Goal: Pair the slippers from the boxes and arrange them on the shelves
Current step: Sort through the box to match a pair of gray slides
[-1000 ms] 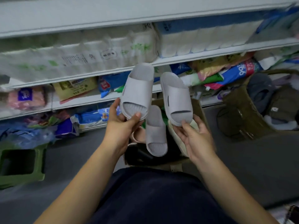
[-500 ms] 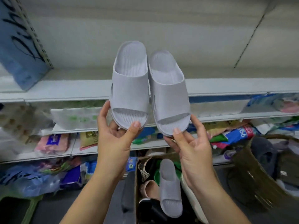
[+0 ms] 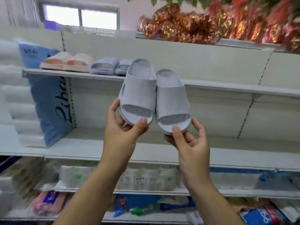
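Two matching light grey slide slippers are held side by side in the air in front of the shelving. My left hand (image 3: 124, 129) grips the toe end of the left grey slipper (image 3: 138, 90), thumb on top. My right hand (image 3: 188, 140) pinches the toe end of the right grey slipper (image 3: 172, 101). Their heels point up toward the upper white shelf (image 3: 227, 87). On that shelf, at the left, stand a pair of pink fluffy slippers (image 3: 68, 61) and a pair of pale blue slides (image 3: 107, 65).
A bare white shelf (image 3: 81, 148) runs below the slippers. A blue packaged pillow (image 3: 48, 95) leans at the left. Red and gold foil decorations (image 3: 211, 21) fill the top shelf. Wrapped tissue packs (image 3: 146, 177) sit on the lower shelves.
Both hands have lifted the grey pair up from the box to the upper shelves. My view tilted up, so the box and basket have dropped out of sight.
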A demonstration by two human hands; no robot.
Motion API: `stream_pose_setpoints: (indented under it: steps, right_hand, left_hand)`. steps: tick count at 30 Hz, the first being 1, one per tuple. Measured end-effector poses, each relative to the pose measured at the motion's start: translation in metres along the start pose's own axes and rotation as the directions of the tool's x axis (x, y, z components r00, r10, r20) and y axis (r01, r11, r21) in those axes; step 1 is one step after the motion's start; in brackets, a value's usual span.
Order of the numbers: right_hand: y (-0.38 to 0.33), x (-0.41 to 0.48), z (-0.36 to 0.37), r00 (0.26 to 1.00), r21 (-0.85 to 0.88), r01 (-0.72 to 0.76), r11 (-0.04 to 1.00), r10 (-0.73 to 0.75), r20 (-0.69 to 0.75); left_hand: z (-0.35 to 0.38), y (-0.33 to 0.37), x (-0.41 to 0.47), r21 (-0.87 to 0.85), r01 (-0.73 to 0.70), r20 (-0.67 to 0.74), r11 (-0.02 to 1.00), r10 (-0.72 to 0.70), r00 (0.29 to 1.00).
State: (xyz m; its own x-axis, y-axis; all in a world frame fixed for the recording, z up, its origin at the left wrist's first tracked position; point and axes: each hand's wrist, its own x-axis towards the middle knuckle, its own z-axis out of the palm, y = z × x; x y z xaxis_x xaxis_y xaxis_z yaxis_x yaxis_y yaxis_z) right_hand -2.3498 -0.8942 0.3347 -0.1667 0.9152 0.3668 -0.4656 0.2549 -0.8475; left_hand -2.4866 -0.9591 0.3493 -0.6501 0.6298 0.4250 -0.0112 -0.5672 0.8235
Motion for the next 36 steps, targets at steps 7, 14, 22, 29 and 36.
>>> stream_pose_setpoints:
  steps: [7,14,22,29,36]
  right_hand:
    - [-0.029,0.095,0.014,1.0,-0.03,0.011,0.999,-0.012,-0.026]
    - [-0.037,0.167,0.004,0.991,-0.465,0.133,0.875,-0.107,0.082]
    - [-0.04,0.209,0.003,0.946,-0.938,0.24,0.251,-0.278,0.167]
    - [-0.035,0.248,0.005,0.957,-0.943,0.273,0.192,-0.155,0.245]
    - [-0.023,0.275,0.009,0.947,-0.939,0.301,0.169,-0.166,0.274]
  left_hand:
    - [0.047,0.009,0.086,0.019,0.052,0.048,0.998,-0.053,0.997]
    - [0.067,0.0,0.148,0.744,-0.104,0.1,0.66,0.044,0.994]
    - [0.067,-0.009,0.187,0.901,-0.353,0.297,0.251,0.236,0.925]
    - [0.069,-0.018,0.214,0.911,-0.389,0.352,0.135,0.237,0.906]
    - [0.059,-0.039,0.239,0.873,-0.351,0.264,0.339,0.278,0.924]
